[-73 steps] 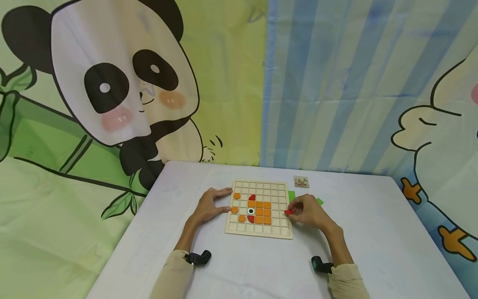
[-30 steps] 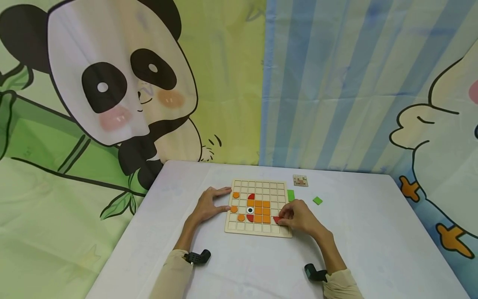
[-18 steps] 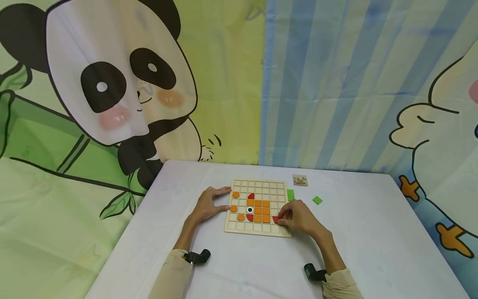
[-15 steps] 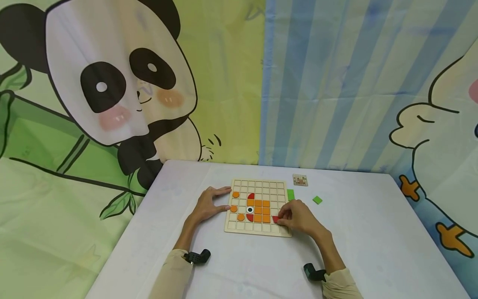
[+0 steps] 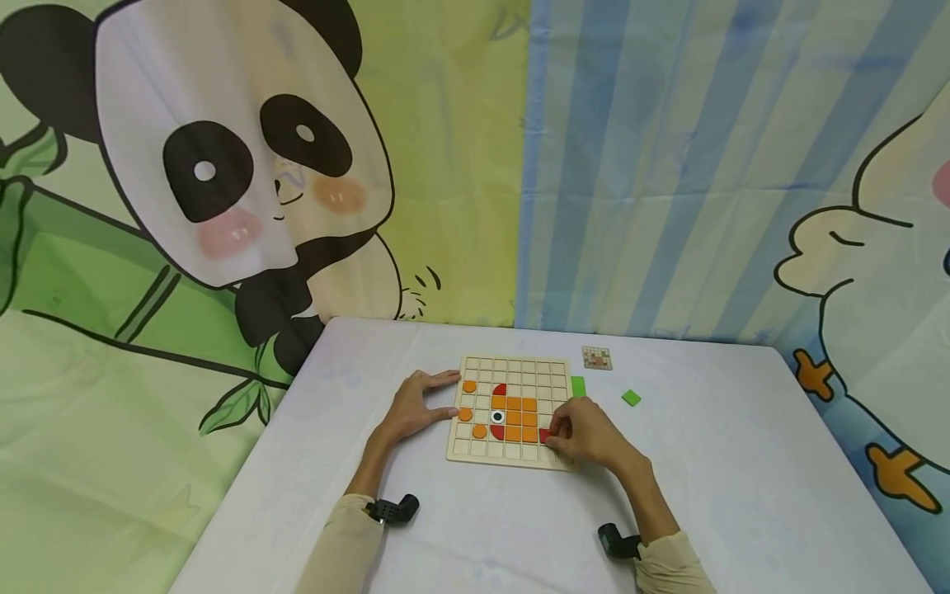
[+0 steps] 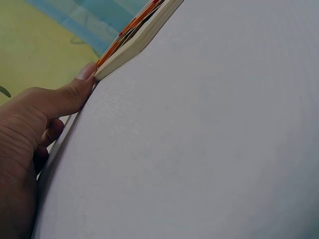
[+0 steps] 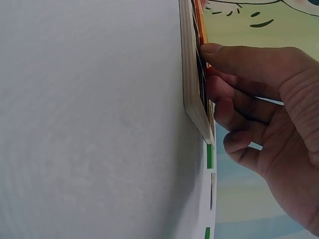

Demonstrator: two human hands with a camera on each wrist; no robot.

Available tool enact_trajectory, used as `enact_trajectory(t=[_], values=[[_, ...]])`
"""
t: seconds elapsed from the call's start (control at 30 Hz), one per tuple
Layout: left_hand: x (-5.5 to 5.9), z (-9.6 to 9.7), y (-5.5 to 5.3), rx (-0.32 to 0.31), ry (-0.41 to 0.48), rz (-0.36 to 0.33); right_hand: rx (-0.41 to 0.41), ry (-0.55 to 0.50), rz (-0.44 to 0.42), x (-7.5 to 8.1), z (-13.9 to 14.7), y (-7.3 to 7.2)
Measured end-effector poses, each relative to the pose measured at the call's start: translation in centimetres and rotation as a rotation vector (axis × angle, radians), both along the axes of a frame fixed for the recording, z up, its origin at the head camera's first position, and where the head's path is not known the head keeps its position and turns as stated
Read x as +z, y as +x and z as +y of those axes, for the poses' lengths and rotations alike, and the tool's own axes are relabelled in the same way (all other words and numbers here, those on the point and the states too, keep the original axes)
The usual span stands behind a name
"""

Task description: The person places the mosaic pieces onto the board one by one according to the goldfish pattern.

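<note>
A wooden grid board (image 5: 512,452) lies on the white table. On it, orange square tiles (image 5: 514,419), a round eye tile (image 5: 497,417) and red rounded tiles (image 5: 500,389) form a fish-like figure, with orange discs (image 5: 469,386) to its left. My right hand (image 5: 586,431) pinches a small red tile (image 5: 544,435) over the cells just right of the orange squares; the fingertips cover part of it. At the board's left edge my left hand (image 5: 408,408) rests with thumb and forefinger spread, and the left wrist view has its thumb (image 6: 85,72) against the board's corner.
Green tiles (image 5: 631,398) lie right of the board, one of them (image 5: 578,386) beside its edge. A small patterned card (image 5: 597,357) lies farther back. Printed cloth (image 5: 460,165) hangs behind the table.
My right hand has carried the red tile from the board's right edge leftward onto the grid, lately shifting it slightly toward the orange squares. The left hand has stayed in place.
</note>
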State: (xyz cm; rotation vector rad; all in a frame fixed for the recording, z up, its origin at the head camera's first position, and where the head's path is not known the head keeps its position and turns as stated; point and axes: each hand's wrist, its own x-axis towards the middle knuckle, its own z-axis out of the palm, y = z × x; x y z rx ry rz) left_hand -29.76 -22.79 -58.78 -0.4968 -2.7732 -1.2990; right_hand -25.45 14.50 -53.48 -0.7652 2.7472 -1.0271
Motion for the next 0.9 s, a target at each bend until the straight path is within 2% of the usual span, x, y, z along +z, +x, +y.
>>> enact_trajectory(t=[0.17,0.43,0.67,0.9], values=[[0.02,0.08,-0.05,-0.002,0.003,0.006,0.013,0.019,0.011,0.24,-0.24,0.03],[0.0,0.12,-0.3,-0.016,-0.006,0.014,-0.011,0.05,0.008,0.35,-0.51,-0.16],[0.03,0.04,-0.32,-0.019,0.002,0.012,-0.059,0.026,-0.02,0.15,-0.86,-0.06],[0.02,0.02,-0.13,-0.011,0.002,0.01,-0.098,-0.01,-0.005,0.03,-1.03,0.13]])
